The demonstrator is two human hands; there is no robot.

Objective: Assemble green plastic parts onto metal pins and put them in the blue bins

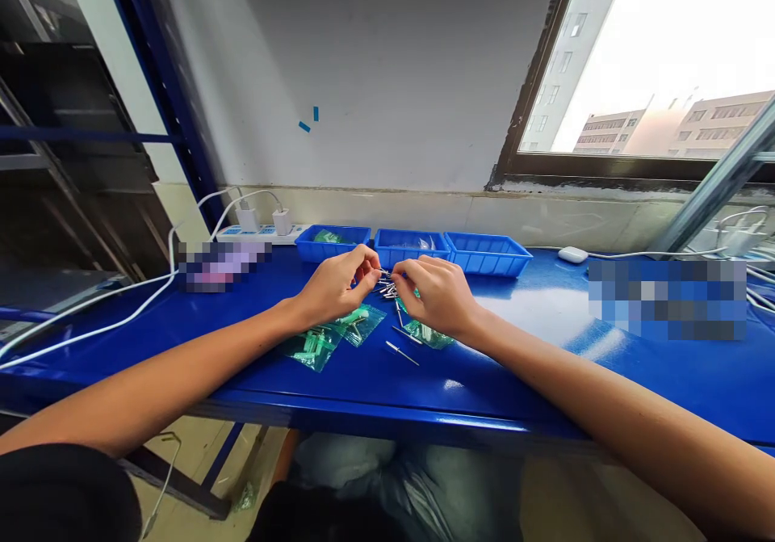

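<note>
My left hand (339,283) is closed in a pinch above the middle of the table, its fingertips on one end of a small metal rivet (385,271). Facing it, my right hand (437,290) is closed too, thumb and fingers meeting at the rivet's other end. Below and between them lies a loose pile of rivets (391,290). Two single ones lie nearer the front, a rivet (402,353) and another just behind it. Under my left hand are clear bags of green plastic pieces (313,346). A similar green-tinted bag (429,334) lies below my right hand, partly covered.
Three blue bins stand in a row behind my hands: a left bin (333,254), a middle bin (396,258) and a right bin (488,263). A power strip (296,233) with chargers is at the back left. A white earphone case (572,254) sits right, near blurred items.
</note>
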